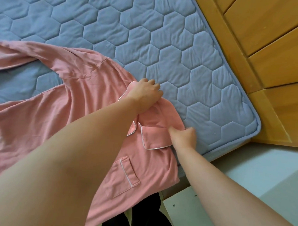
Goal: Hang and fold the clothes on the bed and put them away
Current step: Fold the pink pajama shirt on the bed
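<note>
A: What is on the blue bed (149, 35)?
B: A pink shirt (86, 99), spread out near the bed's corner. It looks soft, light and floppy.
A: And the 2 hands?
B: The left hand (145, 93) curls its fingers round the collar. The right hand (184, 137) pinches the shoulder edge. I think both shoulders are good places to hold.

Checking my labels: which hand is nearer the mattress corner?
Right. The right hand grips the pink shirt toward the mattress corner; the left hand grips it farther inward.
</note>
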`<action>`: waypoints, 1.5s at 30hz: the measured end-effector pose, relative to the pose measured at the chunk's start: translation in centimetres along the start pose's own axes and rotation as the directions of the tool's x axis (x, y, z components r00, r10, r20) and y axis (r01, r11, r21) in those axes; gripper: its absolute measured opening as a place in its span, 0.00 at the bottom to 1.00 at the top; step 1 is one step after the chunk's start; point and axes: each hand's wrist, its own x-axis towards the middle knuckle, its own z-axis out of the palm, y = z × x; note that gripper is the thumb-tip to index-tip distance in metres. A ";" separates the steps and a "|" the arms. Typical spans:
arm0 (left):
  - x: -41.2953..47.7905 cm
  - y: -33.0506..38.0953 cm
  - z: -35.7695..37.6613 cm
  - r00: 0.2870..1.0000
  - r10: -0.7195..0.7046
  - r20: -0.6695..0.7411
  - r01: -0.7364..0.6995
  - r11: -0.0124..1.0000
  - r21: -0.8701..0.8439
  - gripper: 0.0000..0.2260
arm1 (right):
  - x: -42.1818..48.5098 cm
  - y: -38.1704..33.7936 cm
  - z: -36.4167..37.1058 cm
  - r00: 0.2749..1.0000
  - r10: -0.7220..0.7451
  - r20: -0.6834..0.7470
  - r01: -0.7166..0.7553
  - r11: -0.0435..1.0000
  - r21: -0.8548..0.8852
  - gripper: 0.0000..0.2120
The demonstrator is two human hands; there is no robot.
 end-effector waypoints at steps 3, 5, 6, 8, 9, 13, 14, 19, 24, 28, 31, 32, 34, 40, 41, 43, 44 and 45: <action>-0.1 -0.3 0.2 0.995 -0.061 0.078 0.072 0.987 -0.146 0.10 | 0.0 0.5 0.7 0.989 0.088 0.122 -0.087 0.996 -0.019 0.18; -0.6 -1.1 -0.3 0.994 -0.105 0.041 0.111 0.980 -0.168 0.10 | -0.1 0.2 0.2 0.990 -0.022 0.138 0.027 0.999 -0.030 0.11; -0.9 -1.5 -0.5 0.994 -0.110 0.016 0.111 0.978 -0.174 0.10 | -0.2 0.1 -0.1 0.984 -0.077 0.163 0.083 0.996 -0.033 0.07; -1.5 -1.9 -1.0 0.993 -0.119 -0.029 0.113 0.982 -0.150 0.09 | -0.4 -0.2 -0.7 0.958 -0.100 0.268 0.082 0.993 0.079 0.07; -1.7 -2.1 -1.4 0.990 -0.131 -0.043 0.124 0.983 -0.139 0.09 | -0.6 -0.2 -1.0 0.932 -0.066 0.357 0.004 0.985 0.172 0.10; -1.5 -1.7 -1.3 0.976 -0.158 0.151 0.166 0.985 -0.038 0.11 | -0.4 -0.6 -1.9 0.882 0.125 0.455 -0.285 0.910 0.301 0.16; -1.5 -1.5 -1.6 0.972 -0.170 0.165 0.174 0.985 -0.013 0.12 | -0.2 -0.7 -2.1 0.907 0.141 0.397 -0.264 0.924 0.277 0.15; -1.5 -1.2 -0.8 0.972 -0.213 0.096 0.222 0.971 -0.091 0.05 | -1.2 -0.5 -1.6 0.964 -0.252 0.082 0.263 0.952 -0.156 0.07; -2.0 0.2 2.0 0.985 0.130 -0.113 -0.118 0.987 0.113 0.13 | -2.9 0.4 -0.2 0.889 -0.432 -0.151 0.424 0.902 -0.080 0.11; -1.9 0.5 2.6 0.940 0.248 -0.236 -0.220 0.966 0.138 0.08 | -2.2 1.2 -0.1 0.741 -0.671 -0.035 0.622 0.704 -0.343 0.09; -1.5 0.4 2.8 0.949 0.257 -0.181 -0.245 0.965 0.089 0.04 | -1.0 0.7 -0.3 0.830 -0.552 -0.077 0.497 0.795 -0.347 0.13; -1.4 0.6 2.8 0.955 0.249 -0.158 -0.240 0.968 0.078 0.03 | -0.6 0.3 -0.2 0.856 -0.513 -0.062 0.459 0.811 -0.363 0.14; -1.2 0.7 2.5 0.970 0.199 -0.141 -0.189 0.979 0.083 0.04 | -0.2 -0.2 0.2 0.905 -0.425 -0.029 0.381 0.840 -0.387 0.14; -0.8 0.7 1.1 0.995 -0.095 0.036 0.100 0.977 -0.189 0.12 | -0.1 -0.2 0.9 0.990 -0.074 0.120 0.037 0.958 0.283 0.20; -0.6 0.7 0.9 0.982 -0.154 0.110 0.179 0.941 -0.288 0.14 | -0.1 -0.2 0.9 0.990 -0.039 0.136 -0.012 0.935 0.355 0.19; -0.1 0.2 0.9 0.956 -0.254 0.149 0.293 0.861 -0.416 0.15 | 0.3 -0.1 1.0 0.990 0.020 0.142 -0.083 0.888 0.452 0.22; 0.3 -0.3 1.1 0.941 -0.284 0.182 0.336 0.837 -0.432 0.14 | 0.6 -0.1 0.9 0.985 0.046 0.163 -0.118 0.878 0.464 0.22; 0.6 -0.8 1.1 0.931 -0.292 0.220 0.362 0.826 -0.432 0.13 | 0.8 -0.2 0.9 0.981 0.051 0.190 -0.134 0.881 0.454 0.18</action>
